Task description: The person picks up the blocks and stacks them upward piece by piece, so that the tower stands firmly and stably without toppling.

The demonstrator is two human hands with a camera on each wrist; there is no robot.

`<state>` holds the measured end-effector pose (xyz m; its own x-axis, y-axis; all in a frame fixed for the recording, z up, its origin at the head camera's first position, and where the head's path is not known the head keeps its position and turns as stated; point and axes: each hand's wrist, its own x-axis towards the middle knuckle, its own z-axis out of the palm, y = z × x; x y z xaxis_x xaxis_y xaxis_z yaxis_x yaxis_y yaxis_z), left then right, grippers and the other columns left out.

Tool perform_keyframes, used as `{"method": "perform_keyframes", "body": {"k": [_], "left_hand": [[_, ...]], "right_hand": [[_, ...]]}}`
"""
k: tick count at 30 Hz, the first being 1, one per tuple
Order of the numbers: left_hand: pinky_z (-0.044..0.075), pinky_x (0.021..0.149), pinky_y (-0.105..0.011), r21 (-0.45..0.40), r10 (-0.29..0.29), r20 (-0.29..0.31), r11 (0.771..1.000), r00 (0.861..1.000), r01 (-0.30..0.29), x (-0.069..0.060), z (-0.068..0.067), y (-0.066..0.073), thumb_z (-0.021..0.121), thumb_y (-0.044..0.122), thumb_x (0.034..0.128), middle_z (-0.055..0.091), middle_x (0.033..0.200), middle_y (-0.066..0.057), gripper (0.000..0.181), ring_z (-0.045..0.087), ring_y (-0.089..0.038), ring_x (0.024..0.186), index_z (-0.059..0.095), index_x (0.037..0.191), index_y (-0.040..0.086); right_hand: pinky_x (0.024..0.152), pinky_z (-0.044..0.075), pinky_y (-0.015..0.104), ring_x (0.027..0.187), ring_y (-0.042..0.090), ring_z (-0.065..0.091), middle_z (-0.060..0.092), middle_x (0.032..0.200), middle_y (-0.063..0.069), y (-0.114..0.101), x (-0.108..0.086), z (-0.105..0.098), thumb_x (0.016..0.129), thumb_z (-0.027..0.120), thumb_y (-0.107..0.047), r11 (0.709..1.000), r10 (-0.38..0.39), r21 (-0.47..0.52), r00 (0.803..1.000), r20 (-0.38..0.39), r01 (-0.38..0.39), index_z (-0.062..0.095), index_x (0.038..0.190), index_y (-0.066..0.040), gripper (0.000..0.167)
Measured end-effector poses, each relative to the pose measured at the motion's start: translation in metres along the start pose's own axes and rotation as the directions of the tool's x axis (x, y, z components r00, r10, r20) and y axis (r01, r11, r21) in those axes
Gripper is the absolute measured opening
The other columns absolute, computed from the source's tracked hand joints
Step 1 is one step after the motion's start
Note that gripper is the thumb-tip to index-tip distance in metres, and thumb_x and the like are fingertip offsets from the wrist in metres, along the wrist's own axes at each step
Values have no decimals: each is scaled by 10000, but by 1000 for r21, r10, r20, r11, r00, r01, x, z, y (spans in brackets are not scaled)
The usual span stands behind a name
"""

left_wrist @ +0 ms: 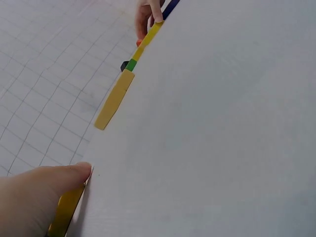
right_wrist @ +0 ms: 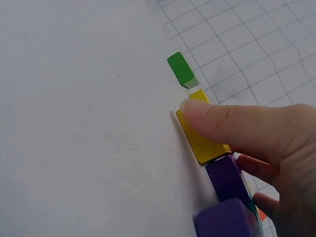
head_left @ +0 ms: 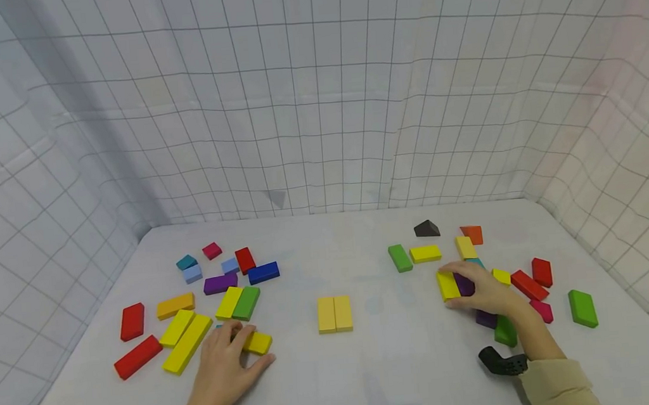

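So my right hand [head_left: 488,292] has a yellow rectangular block [head_left: 448,285] pinched between thumb and fingers, just beside a dark purple block [head_left: 464,284] on the right side of the white table [head_left: 394,362]. My left hand [head_left: 223,363] is over at a second yellow block [head_left: 258,343] on the left side, thumb near it, but honestly I can't tell if I'm squeezing it. Two pale yellow blocks [head_left: 326,315] lie side by side between my hands.
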<state>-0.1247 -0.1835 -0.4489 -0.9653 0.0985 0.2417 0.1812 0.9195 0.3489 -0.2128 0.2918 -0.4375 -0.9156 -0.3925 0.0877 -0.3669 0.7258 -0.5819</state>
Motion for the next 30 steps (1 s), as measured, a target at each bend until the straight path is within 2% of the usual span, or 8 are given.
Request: {"method": "perform_keyframes", "body": {"k": [3, 7, 13, 17, 21, 23, 26, 30], "left_hand": [[348, 924, -568, -33, 44, -3, 998, 999, -44, 0, 2, 0, 766, 360, 705, 522, 1143, -131, 499, 465, -306, 1037, 637, 1105, 91], [270, 966, -594, -67, 93, 11, 994, 996, -92, 0, 2, -2, 770, 313, 711, 518, 1220, -109, 493, 455, -292, 1110, 631, 1143, 119], [210, 977, -626, -36, 86, 4, 996, 996, -85, 0, 1, -4, 781, 355, 683, 539, 1149, -116, 552, 464, -302, 1066, 612, 1161, 137], [246, 975, -600, -41, 91, 18, 995, 996, -90, 3, 1, -3, 772, 356, 696, 552, 1135, -111, 547, 474, -290, 1056, 615, 1163, 119], [358, 930, -549, -87, 116, -3, 989, 993, -116, 14, 4, 2, 775, 339, 704, 557, 1133, -92, 537, 482, -268, 1045, 620, 1163, 109], [390, 916, -527, -141, 134, -17, 981, 991, -135, 23, 6, 7, 777, 328, 709, 556, 1135, -74, 537, 481, -255, 1046, 616, 1174, 110], [405, 920, -514, -255, 166, -25, 952, 986, -167, 38, 11, 18, 781, 289, 716, 547, 1147, -57, 541, 479, -240, 1058, 604, 1195, 108], [412, 926, -494, -349, 259, -29, 903, 966, -252, 56, 21, 39, 787, 242, 713, 539, 1165, -67, 537, 479, -248, 1069, 604, 1196, 98]], "right_hand": [[940, 343, 608, 1191, 374, 388, 487, 1271, 161, 1, -1, 1, 734, 764, -269, 1000, -4, -8, 1000, -8, 4, 521, 1247, -89, 596], [928, 341, 624, 1181, 390, 384, 481, 1272, 176, 2, -1, 1, 745, 755, -268, 1000, -5, -13, 1000, -14, 5, 530, 1242, -88, 574], [933, 333, 627, 1180, 396, 384, 479, 1272, 180, 4, -1, 1, 748, 754, -260, 1000, -4, -7, 1000, -16, 3, 538, 1235, -96, 557], [939, 329, 623, 1173, 389, 393, 493, 1257, 169, 4, -1, 1, 745, 755, -262, 1000, -5, -4, 1000, -22, 5, 548, 1223, -98, 545], [935, 338, 617, 1167, 383, 404, 505, 1249, 161, 3, 1, 3, 740, 760, -269, 1000, -10, -6, 999, -43, 10, 561, 1210, -97, 539], [930, 345, 615, 1159, 381, 416, 514, 1238, 159, 0, 2, 4, 736, 764, -270, 1000, -28, -11, 998, -63, 27, 568, 1201, -92, 535], [936, 362, 587, 1140, 353, 443, 527, 1215, 142, -6, 6, 8, 728, 771, -266, 998, -64, -4, 994, -84, 64, 576, 1187, -83, 531], [948, 377, 546, 1123, 309, 465, 538, 1195, 111, -18, 11, 15, 723, 775, -263, 994, -106, 32, 991, -82, 109, 582, 1176, -67, 530]]}}
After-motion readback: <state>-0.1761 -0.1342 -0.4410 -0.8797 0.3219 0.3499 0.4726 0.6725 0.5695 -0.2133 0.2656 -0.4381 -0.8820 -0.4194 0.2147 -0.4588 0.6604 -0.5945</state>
